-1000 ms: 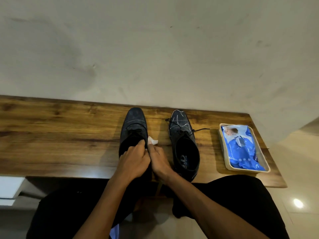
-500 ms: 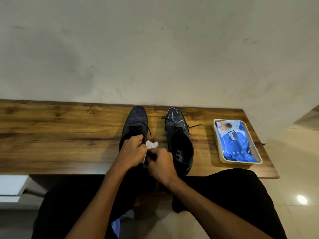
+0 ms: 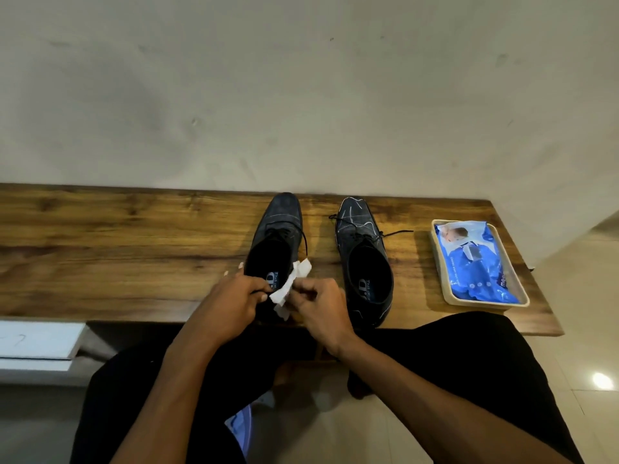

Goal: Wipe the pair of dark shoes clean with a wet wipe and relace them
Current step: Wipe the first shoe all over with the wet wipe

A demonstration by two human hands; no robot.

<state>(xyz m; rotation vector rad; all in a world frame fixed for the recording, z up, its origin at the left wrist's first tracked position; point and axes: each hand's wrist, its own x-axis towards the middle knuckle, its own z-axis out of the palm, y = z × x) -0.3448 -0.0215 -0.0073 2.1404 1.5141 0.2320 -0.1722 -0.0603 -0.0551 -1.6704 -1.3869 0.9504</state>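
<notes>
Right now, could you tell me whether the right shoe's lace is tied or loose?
Loose: the right shoe's lace trails untied across the table on both sides.

Ahead of you, a plain pale wall [image 3: 301,88] with faint smudges fills the upper view. Below it runs a wooden shelf [image 3: 117,249], grain dark and glossy. Right of it, pale floor tiles [image 3: 576,346] catch a bright light glare [image 3: 602,380]. A white board [image 3: 37,343] sits low left.
</notes>
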